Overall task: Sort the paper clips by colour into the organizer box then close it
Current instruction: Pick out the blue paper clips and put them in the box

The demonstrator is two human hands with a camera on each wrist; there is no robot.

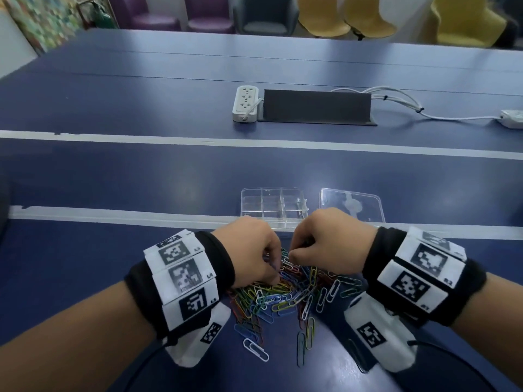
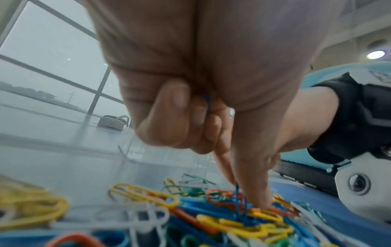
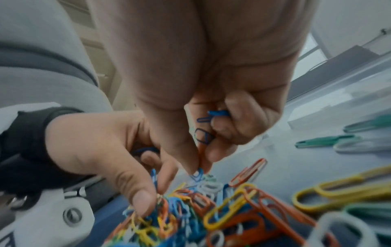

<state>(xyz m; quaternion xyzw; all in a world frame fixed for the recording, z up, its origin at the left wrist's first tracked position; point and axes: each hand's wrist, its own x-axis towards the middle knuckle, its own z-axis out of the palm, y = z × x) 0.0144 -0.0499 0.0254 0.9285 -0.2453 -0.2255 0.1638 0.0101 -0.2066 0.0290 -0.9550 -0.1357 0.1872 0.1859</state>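
Observation:
A heap of mixed-colour paper clips (image 1: 285, 292) lies on the blue table in front of me. Both hands are down in it. My left hand (image 1: 254, 256) keeps a blue clip (image 2: 207, 103) under its curled fingers, and thumb and forefinger pinch another blue clip (image 2: 240, 198) standing up from the heap. My right hand (image 1: 319, 244) holds several blue clips (image 3: 213, 115) in its curled fingers and pinches one more (image 3: 198, 174) at the fingertips. Just beyond the hands stands the clear organizer box (image 1: 252, 206), open; I see nothing in its compartments. Its lid (image 1: 352, 205) lies flat to the right.
Loose clips (image 1: 256, 349) trail from the heap toward me. Farther back on the table are a white power strip (image 1: 245, 103), a dark raised panel (image 1: 317, 106) and white cables (image 1: 396, 100). Chairs stand beyond the far edge.

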